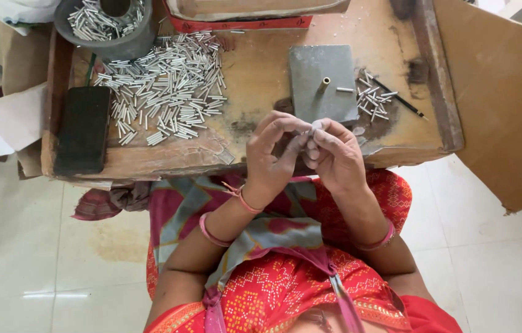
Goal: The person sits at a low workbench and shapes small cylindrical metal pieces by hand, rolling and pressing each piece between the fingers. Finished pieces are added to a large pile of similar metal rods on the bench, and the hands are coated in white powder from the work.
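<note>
1. Both hands meet in front of the person's body, just over the near edge of the wooden table (261, 74).
2. The left hand (271, 151) has its fingers bent, with the tips pressed close together on a small grey piece (314, 127).
3. The right hand (335, 154) is curled too, and its fingertips touch the same small piece from the other side.
4. The small piece sits between the fingertips of both hands. It is too tiny to tell what shape it is.
5. Just behind the hands lies a flat grey metal plate (319, 80) with a short peg (323, 84) sticking up from it.
6. To the right of the plate is a little heap of thin silver tubes (373, 98) and a thin black stick (399, 97).
7. On the left side of the table lies a big pile of silver tubes (165, 86), spread wide.
8. Behind that pile stands a round grey tub (110, 28) with more tubes inside.
9. A dark flat block (82, 129) rests at the left end of the table.
10. A brown cardboard sheet (507, 92) stands beside the table on the right.
</note>
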